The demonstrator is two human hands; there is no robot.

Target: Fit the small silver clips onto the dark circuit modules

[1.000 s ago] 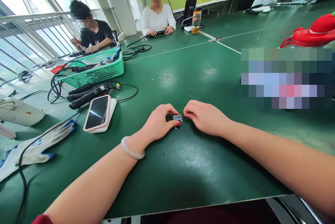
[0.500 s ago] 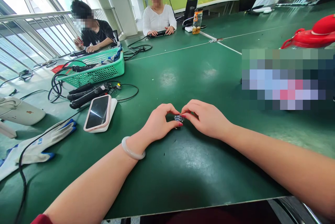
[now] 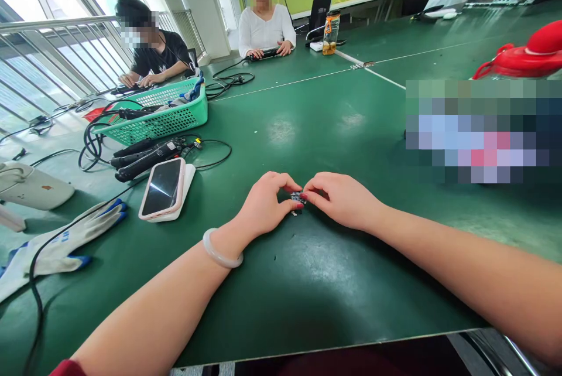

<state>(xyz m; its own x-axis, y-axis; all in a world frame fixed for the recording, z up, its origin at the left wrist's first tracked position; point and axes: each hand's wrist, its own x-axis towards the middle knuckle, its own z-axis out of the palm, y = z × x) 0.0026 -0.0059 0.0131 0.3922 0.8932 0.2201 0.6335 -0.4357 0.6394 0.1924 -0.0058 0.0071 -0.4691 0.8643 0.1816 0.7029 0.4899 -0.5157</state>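
A small dark piece with silvery-white markings [image 3: 297, 196], perhaps a little circuit board, is held just over the green table [image 3: 333, 306]. My left hand [image 3: 264, 203] pinches it from the left between thumb and forefinger. From the right, my right hand [image 3: 345, 199] is closed, its thumb and fingertips together at the piece's right edge. Whether those fingertips grip the piece itself or something tiny on it is hidden. A small pale bit shows just below my left thumb.
On the left lie a phone [image 3: 164, 187] on a white box, black handheld tools [image 3: 149, 159], a green basket [image 3: 164, 124], a work glove [image 3: 70, 241] and black cables. A red lid [image 3: 531, 54] and a blurred-out area are at right. Two people sit across the table.
My right thumb and fingertips have shifted slightly at the piece, which is turned a little. The person at far left has lowered a raised hand to the table.
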